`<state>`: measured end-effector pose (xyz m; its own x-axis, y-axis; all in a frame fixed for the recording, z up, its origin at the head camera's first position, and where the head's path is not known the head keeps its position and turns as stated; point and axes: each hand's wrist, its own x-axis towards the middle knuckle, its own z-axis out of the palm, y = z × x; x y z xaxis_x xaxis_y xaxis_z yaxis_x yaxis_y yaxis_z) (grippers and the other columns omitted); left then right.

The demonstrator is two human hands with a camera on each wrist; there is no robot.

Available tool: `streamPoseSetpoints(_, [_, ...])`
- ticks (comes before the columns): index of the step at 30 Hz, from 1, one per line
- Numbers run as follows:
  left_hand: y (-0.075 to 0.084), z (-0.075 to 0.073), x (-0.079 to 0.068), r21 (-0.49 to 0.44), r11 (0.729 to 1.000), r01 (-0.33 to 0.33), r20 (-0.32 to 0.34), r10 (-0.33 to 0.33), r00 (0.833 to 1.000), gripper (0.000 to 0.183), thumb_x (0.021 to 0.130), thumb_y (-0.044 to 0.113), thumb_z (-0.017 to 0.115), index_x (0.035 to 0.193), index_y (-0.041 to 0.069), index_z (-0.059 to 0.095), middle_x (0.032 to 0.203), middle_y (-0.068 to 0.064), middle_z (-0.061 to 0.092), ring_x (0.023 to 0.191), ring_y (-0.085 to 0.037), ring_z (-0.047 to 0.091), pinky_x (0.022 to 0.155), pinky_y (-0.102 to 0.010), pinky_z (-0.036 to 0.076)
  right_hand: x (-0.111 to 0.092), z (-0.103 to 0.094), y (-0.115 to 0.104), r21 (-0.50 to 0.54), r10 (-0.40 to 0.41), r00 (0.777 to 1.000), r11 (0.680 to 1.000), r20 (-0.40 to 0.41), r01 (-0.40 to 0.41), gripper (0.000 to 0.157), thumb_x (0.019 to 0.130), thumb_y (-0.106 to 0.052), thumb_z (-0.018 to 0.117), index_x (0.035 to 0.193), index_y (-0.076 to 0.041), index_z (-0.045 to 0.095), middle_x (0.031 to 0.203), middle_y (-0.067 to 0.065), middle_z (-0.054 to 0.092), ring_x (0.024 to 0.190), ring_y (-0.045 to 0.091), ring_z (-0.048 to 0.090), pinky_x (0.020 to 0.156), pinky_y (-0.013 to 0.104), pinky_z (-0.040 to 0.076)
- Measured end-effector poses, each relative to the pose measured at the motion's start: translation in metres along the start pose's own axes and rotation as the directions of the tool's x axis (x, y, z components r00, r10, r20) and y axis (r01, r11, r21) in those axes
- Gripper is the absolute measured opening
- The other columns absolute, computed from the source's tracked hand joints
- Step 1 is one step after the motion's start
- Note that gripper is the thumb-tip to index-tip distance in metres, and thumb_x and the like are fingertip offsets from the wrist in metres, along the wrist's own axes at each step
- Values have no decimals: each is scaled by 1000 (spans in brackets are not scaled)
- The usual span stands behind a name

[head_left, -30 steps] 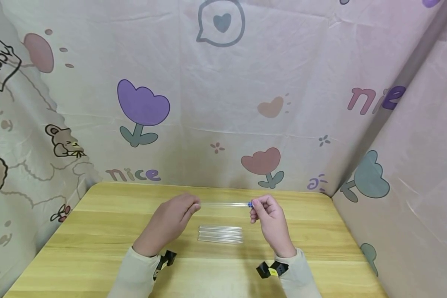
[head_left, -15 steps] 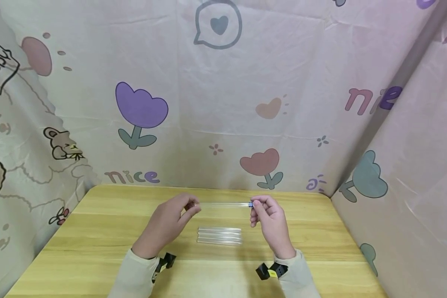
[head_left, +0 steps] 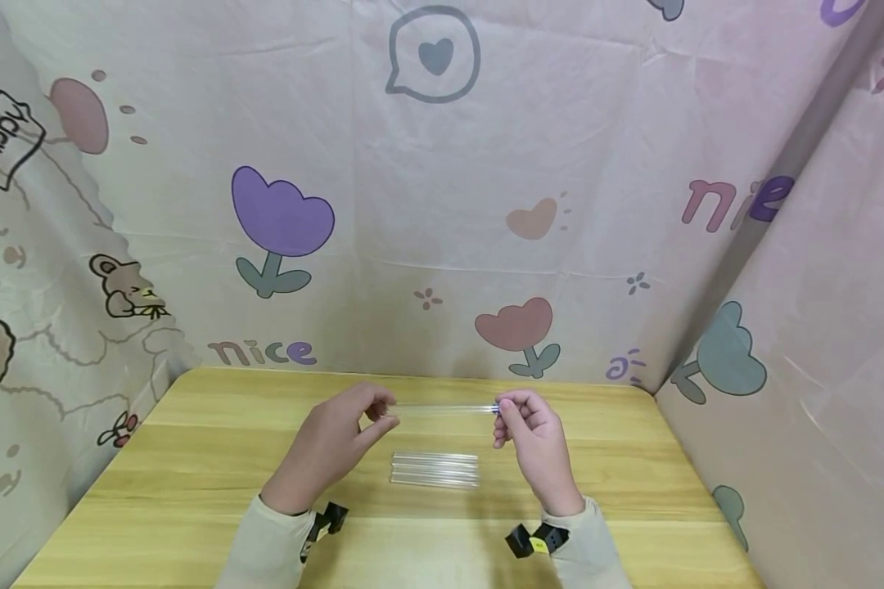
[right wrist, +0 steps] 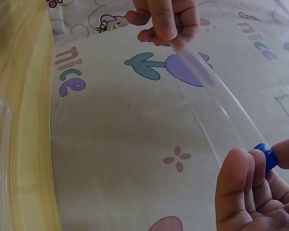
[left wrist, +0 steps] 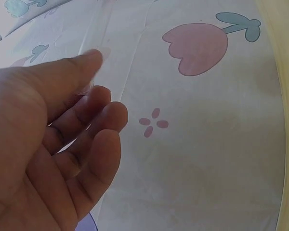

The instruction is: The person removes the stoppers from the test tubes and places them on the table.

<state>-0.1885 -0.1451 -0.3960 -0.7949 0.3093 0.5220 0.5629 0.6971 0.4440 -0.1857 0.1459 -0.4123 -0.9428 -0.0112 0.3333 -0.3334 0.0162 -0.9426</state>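
Note:
A clear, slim test tube [head_left: 442, 407] is held level above the far part of the table, between my two hands. Its blue cap [right wrist: 266, 156] is at the right end, where thumb and index finger of my right hand [head_left: 536, 438] pinch it. At the other end, my left hand [head_left: 331, 442] holds the tube's rounded tip near the thumb and index fingertips. The left wrist view shows that tip faintly beside the thumb [left wrist: 94, 60], with the other fingers loosely bent. Below the raised tube, several similar clear tubes [head_left: 435, 470] lie side by side on the table.
The wooden table [head_left: 191, 474] ends at a patterned cloth backdrop [head_left: 427, 204] behind it. More cloth hangs at the left and right sides. Black wrist cameras [head_left: 534, 540] are strapped over the beige sleeves [head_left: 254, 544].
The left thumb and fingers have spread a little apart at the tube's end. The blue cap shows less between the right fingers. The tubes on the table lie as before.

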Motion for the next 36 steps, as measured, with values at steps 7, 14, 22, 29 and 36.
streamPoseSetpoints(7, [0, 0, 1, 16, 1000, 4, 10, -4, 1000, 26, 94, 26, 79, 116, 14, 72, 94, 13, 66, 80, -5, 61, 66, -23, 52, 0, 0, -1, -3, 3, 1000, 1000, 2, -3, 22, 107, -12, 58, 113, 9, 59, 87, 17, 60, 70, 13, 63, 64, 29, 60])
streamPoseSetpoints(14, [-2, 1, 1, 36, 999, -22, 12, 22, 1000, 24, 95, 27, 77, 116, 16, 76, 97, 13, 67, 84, -2, 62, 73, -26, 56, 0, 0, -1, 13, 5, 1000, 1000, 12, -5, 21, 107, -13, 57, 113, 7, 60, 88, 16, 60, 71, 14, 63, 65, 29, 60])
streamPoseSetpoints(22, [-2, 3, 0, 27, 999, -34, 11, 34, 999, 20, 96, 26, 77, 113, 17, 77, 95, 16, 65, 82, 1, 59, 71, -24, 54, -1, 0, -1, 14, -1, 1000, 1000, 3, 1, 22, 107, -16, 58, 110, 5, 61, 87, 14, 60, 71, 16, 63, 65, 29, 59])
streamPoseSetpoints(29, [1, 2, -1, 5, 1000, -24, 21, 24, 1000, 15, 100, 26, 71, 112, 18, 76, 97, 15, 66, 80, 1, 58, 70, -25, 54, -1, 1, 2, 1, -45, 999, 999, -8, 45, 21, 107, -15, 58, 107, 6, 62, 85, 18, 60, 70, 18, 63, 64, 28, 59])
streamPoseSetpoints(36, [0, 4, 0, 11, 999, -30, 77, 29, 997, 11, 107, 28, 58, 105, 21, 67, 92, 16, 58, 80, -2, 53, 73, -27, 52, 0, 2, 2, 12, -50, 999, 999, -9, 50, 22, 107, -14, 58, 107, 8, 60, 85, 17, 60, 70, 18, 62, 64, 27, 59])
